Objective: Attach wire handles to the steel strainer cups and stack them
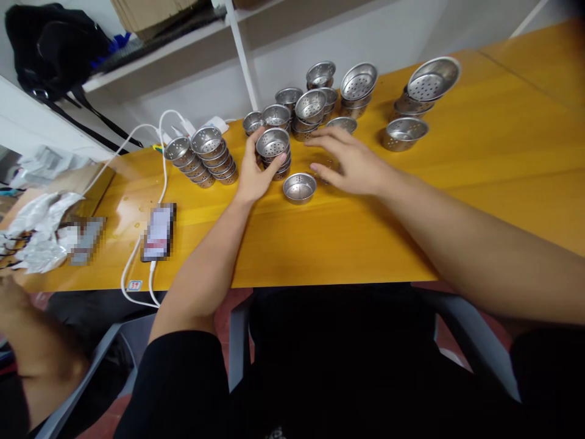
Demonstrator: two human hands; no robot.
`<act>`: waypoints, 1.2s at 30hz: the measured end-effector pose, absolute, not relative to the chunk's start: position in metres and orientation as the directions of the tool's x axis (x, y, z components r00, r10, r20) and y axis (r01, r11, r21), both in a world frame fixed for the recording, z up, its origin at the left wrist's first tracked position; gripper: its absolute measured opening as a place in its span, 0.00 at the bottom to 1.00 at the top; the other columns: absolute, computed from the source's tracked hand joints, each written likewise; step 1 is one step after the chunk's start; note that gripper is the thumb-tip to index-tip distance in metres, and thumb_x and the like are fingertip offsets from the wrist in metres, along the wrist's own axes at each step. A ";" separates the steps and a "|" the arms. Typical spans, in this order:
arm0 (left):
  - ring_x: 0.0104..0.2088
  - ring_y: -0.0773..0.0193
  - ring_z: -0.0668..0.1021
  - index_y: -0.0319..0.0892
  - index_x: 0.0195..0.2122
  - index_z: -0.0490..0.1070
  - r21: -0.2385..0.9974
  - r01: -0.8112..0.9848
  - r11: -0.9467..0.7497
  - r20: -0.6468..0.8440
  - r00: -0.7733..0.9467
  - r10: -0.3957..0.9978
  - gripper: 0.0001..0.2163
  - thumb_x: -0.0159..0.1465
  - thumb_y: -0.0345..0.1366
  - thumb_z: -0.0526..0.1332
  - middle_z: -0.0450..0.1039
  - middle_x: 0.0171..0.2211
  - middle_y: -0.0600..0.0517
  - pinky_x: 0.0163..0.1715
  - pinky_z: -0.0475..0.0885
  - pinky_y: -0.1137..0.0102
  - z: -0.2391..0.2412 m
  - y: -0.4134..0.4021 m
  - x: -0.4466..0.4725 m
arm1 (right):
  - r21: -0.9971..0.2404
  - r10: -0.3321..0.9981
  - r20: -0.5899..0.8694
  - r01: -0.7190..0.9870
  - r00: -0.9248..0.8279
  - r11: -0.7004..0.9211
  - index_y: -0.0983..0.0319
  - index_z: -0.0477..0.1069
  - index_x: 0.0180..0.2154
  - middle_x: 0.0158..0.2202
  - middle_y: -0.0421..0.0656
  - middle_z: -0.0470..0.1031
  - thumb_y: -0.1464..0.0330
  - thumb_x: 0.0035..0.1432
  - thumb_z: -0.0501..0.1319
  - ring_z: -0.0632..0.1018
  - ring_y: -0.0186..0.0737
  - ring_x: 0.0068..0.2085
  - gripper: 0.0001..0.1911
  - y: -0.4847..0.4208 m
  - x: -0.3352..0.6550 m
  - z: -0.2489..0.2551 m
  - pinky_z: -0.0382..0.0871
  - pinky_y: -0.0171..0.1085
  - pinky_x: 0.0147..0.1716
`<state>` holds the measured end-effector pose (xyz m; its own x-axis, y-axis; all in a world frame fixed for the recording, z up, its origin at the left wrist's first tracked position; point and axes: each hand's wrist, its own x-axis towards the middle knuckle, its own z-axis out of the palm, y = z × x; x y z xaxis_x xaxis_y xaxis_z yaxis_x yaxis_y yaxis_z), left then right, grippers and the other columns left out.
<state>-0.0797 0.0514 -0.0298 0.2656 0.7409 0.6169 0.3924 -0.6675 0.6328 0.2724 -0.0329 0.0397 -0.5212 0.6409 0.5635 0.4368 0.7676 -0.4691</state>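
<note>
Gripping: the left hand (255, 172) wraps a short stack of perforated steel strainer cups (273, 152), thumb on the near side, fingers curled round the far side, closed on it.
Right hand: the right hand (351, 161) lies flat and spread, palm down, fingers apart, holding nothing I can make out; something small under the fingers is too hidden to name.
Single cup: one loose strainer cup (299, 186) sits upright on the yellow table (479, 171), just in front of the held stack and between the two hands.
Left stacks: two leaning stacks of cups (205, 155) rest to the left, near the held stack.
Back stacks: more piled cups (315, 100) stand behind the hands.
Far right: a wider strainer bowl (433, 78) tops a pile, with a lone bowl (404, 133) beside it.
Cable side: a phone (158, 232) lies on its white cable (137, 256).
</note>
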 end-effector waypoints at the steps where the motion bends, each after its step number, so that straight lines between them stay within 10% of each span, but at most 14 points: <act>1: 0.91 0.35 0.76 0.63 0.96 0.46 0.631 0.380 -0.676 0.616 0.284 0.735 0.60 0.75 0.83 0.69 0.68 0.91 0.36 0.95 0.70 0.37 -0.029 0.050 -0.078 | -0.474 0.625 0.560 0.409 -0.544 0.780 0.43 0.75 0.89 0.89 0.51 0.74 0.42 0.87 0.67 0.75 0.80 0.88 0.39 -0.037 0.269 0.043 0.67 0.84 0.90; 6: 0.94 0.34 0.73 0.62 0.97 0.48 0.616 0.344 -0.709 0.605 0.371 0.705 0.55 0.79 0.82 0.64 0.65 0.94 0.38 0.97 0.65 0.36 -0.024 0.045 -0.078 | -0.496 0.586 0.525 0.339 -0.617 0.800 0.42 0.65 0.95 0.98 0.47 0.59 0.38 0.89 0.65 0.65 0.77 0.94 0.45 -0.045 0.255 0.046 0.61 0.82 0.93; 29: 0.96 0.35 0.69 0.58 0.93 0.59 0.666 0.336 -0.666 0.559 0.367 0.744 0.53 0.78 0.84 0.62 0.67 0.94 0.38 0.99 0.60 0.36 -0.019 0.053 -0.079 | -0.650 0.627 0.531 0.201 -0.569 0.733 0.39 0.67 0.95 0.95 0.36 0.65 0.47 0.86 0.71 0.63 0.69 0.96 0.45 -0.033 0.243 0.021 0.53 0.74 0.96; 36: 0.99 0.39 0.62 0.63 0.96 0.51 0.662 0.351 -0.662 0.586 0.307 0.750 0.53 0.79 0.84 0.59 0.61 0.96 0.39 0.99 0.60 0.38 -0.011 0.032 -0.077 | -0.593 0.635 0.529 0.289 -0.563 0.751 0.45 0.64 0.96 0.94 0.49 0.67 0.50 0.82 0.70 0.74 0.73 0.90 0.49 -0.047 0.245 0.036 0.70 0.78 0.90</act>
